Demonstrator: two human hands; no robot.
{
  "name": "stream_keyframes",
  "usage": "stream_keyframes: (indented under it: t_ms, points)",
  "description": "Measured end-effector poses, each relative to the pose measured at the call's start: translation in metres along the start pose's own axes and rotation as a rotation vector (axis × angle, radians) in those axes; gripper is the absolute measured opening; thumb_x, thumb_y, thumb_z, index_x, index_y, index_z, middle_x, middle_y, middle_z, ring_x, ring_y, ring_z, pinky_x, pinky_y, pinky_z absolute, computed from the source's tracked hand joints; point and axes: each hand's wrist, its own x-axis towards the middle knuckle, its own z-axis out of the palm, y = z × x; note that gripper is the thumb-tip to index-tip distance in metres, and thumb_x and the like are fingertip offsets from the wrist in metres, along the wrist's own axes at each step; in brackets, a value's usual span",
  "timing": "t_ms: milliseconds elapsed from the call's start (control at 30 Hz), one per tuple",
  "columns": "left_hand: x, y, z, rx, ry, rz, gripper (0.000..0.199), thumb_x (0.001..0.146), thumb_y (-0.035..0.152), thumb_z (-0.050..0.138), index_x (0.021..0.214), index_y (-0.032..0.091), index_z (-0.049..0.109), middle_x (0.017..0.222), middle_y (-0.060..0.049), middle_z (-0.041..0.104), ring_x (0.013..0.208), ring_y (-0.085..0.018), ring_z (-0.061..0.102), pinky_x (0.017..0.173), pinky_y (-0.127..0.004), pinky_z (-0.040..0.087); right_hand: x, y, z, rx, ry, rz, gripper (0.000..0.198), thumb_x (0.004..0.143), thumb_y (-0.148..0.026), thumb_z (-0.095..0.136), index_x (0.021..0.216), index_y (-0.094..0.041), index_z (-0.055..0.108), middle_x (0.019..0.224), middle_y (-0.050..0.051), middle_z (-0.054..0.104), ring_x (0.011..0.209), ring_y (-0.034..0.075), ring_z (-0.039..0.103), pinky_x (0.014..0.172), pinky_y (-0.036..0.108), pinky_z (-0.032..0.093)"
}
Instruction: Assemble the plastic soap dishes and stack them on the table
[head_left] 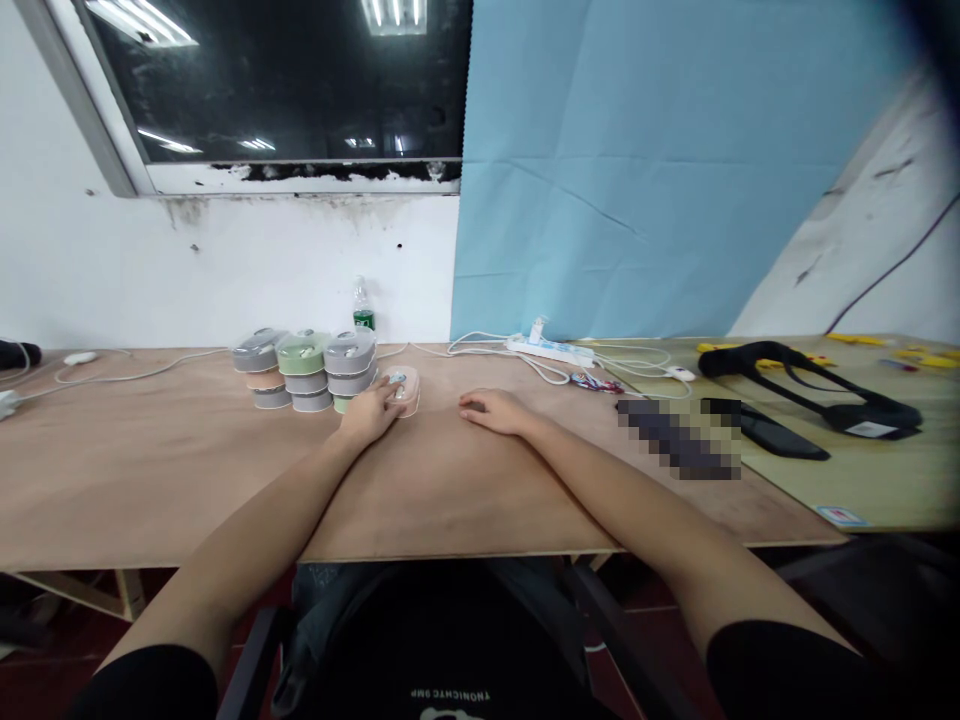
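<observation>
A small pink lidded food container (409, 390) lies flat on the wooden table. My left hand (367, 412) is closed on its left side, fingers over the lid and thumb at the near edge. Left of that hand, lidded containers stand in three stacks: one with a grey top (259, 350), one with a green top (301, 352) and another with a grey top (350, 352). My right hand (495, 410) rests on the table to the right of the pink container, apart from it. Its fingers are loosely bent and apart, with nothing seen in them.
Against the wall stand a clear bottle (363, 308) and a white power strip (551, 350) with tangled cables. To the right lie a crumpled wrapper (596, 383), a black phone-like slab (784, 435) and a black strap frame (817, 390). The table's front edge (450, 557) is near my body.
</observation>
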Motion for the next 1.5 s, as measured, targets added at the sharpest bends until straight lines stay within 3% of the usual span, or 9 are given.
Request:
stream_keyframes:
  t_ms: [467, 733, 900, 1000, 1067, 1267, 1367, 1500]
  points:
    - [0.003, -0.003, 0.002, -0.139, 0.184, 0.032, 0.043, 0.088, 0.044, 0.051, 0.126, 0.024, 0.057, 0.136, -0.005, 0.053, 0.124, -0.021, 0.05, 0.104, -0.035, 0.04, 0.0, -0.002, -0.001, -0.012, -0.004, 0.01, 0.031, 0.086, -0.04, 0.056, 0.111, -0.024, 0.066, 0.119, 0.004, 0.065, 0.108, 0.022, 0.061, 0.095, 0.036, 0.045]
    - [-0.002, 0.009, -0.014, -0.321, 0.4, 0.085, 0.045, 0.091, 0.046, 0.047, 0.128, 0.02, 0.054, 0.133, -0.009, 0.055, 0.09, -0.016, 0.064, 0.083, -0.029, 0.051, -0.003, -0.007, -0.007, 0.006, 0.053, 0.002, 0.037, 0.086, -0.039, 0.055, 0.118, -0.022, 0.062, 0.122, 0.006, 0.063, 0.108, 0.023, 0.06, 0.094, 0.036, 0.045]
    - [-0.01, 0.025, -0.018, -0.431, 0.339, 0.064, 0.042, 0.092, 0.047, 0.044, 0.12, 0.02, 0.06, 0.114, -0.007, 0.067, 0.088, -0.017, 0.065, 0.083, -0.03, 0.051, -0.006, -0.033, -0.013, 0.069, 0.244, -0.01, 0.063, 0.086, -0.042, 0.055, 0.142, -0.021, 0.035, 0.138, 0.011, 0.049, 0.087, 0.018, 0.063, 0.088, 0.034, 0.048]
    - [-0.011, 0.033, -0.018, -0.547, 0.235, 0.088, 0.04, 0.091, 0.047, 0.044, 0.11, 0.02, 0.065, 0.106, -0.005, 0.07, 0.09, -0.018, 0.066, 0.082, -0.03, 0.052, -0.008, -0.055, -0.013, 0.124, 0.253, -0.028, 0.078, 0.086, -0.047, 0.055, 0.148, -0.022, 0.017, 0.139, 0.011, 0.048, 0.079, 0.016, 0.062, 0.08, 0.032, 0.05]
    - [-0.01, 0.036, -0.017, -0.597, 0.169, 0.093, 0.039, 0.091, 0.047, 0.043, 0.102, 0.019, 0.068, 0.098, -0.005, 0.072, 0.086, -0.018, 0.066, 0.079, -0.03, 0.052, -0.01, -0.068, -0.012, 0.129, 0.214, -0.055, 0.079, 0.086, -0.048, 0.054, 0.149, -0.023, 0.014, 0.135, 0.01, 0.052, 0.083, 0.017, 0.062, 0.079, 0.031, 0.049]
    - [-0.007, 0.028, -0.013, -0.558, 0.029, 0.046, 0.046, 0.092, 0.051, 0.038, 0.092, 0.017, 0.068, 0.088, -0.004, 0.072, 0.068, -0.016, 0.065, 0.066, -0.028, 0.052, -0.012, -0.078, -0.009, 0.092, 0.118, -0.136, 0.052, 0.089, -0.039, 0.049, 0.139, -0.029, 0.041, 0.113, 0.002, 0.067, 0.095, 0.019, 0.063, 0.086, 0.028, 0.044]
    - [-0.007, 0.023, -0.013, -0.427, 0.05, 0.112, 0.046, 0.093, 0.051, 0.035, 0.1, 0.02, 0.068, 0.102, -0.004, 0.071, 0.091, -0.019, 0.065, 0.082, -0.029, 0.049, -0.01, -0.07, -0.008, 0.035, 0.095, -0.106, 0.036, 0.089, -0.035, 0.047, 0.122, -0.028, 0.06, 0.107, 0.001, 0.069, 0.094, 0.018, 0.063, 0.084, 0.026, 0.043]
    - [-0.006, 0.016, -0.013, -0.271, 0.086, 0.149, 0.047, 0.094, 0.05, 0.031, 0.11, 0.021, 0.065, 0.116, -0.005, 0.065, 0.11, -0.02, 0.057, 0.097, -0.03, 0.043, -0.008, -0.054, -0.008, -0.042, 0.084, -0.035, 0.031, 0.09, -0.043, 0.046, 0.1, -0.025, 0.07, 0.09, 0.001, 0.072, 0.079, 0.016, 0.064, 0.07, 0.024, 0.041]
